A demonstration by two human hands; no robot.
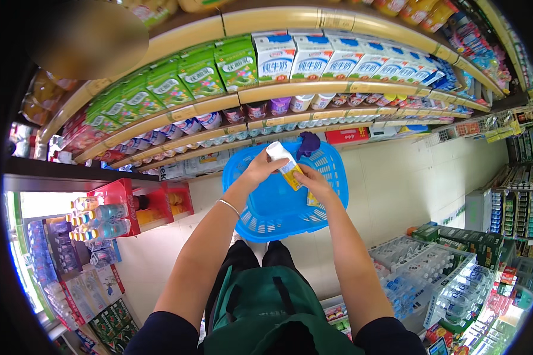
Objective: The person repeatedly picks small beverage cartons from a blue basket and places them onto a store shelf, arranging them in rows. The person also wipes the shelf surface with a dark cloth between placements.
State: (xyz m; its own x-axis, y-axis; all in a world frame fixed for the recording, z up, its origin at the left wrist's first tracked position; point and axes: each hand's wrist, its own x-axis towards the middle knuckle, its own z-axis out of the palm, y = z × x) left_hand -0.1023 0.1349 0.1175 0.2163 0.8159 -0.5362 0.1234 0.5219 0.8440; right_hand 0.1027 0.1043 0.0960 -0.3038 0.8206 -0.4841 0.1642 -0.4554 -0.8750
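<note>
Both hands grip a white-and-yellow container (pixel 285 167), perhaps a bottle or carton, tilted above a blue plastic basket (pixel 266 211). My left hand (pixel 260 168) holds its white upper end, thumb across the front. Around the yellow lower end are the fingers of my right hand (pixel 313 181). Below that hand, a yellow package (pixel 312 199) lies inside the basket, partly hidden by my wrist. A dark purple cloth or glove (pixel 308 144) hangs over the basket's far rim. The basket is in front of my feet, beside the shelves.
Ahead, shelving (pixel 288 92) carries green cartons (pixel 237 62), white milk cartons (pixel 275 55) and cups (pixel 280 105). A red display stand (pixel 131 204) with bottles is to the left. Shrink-wrapped bottle packs (pixel 459 288) are stacked at right on the tiled floor (pixel 382 177).
</note>
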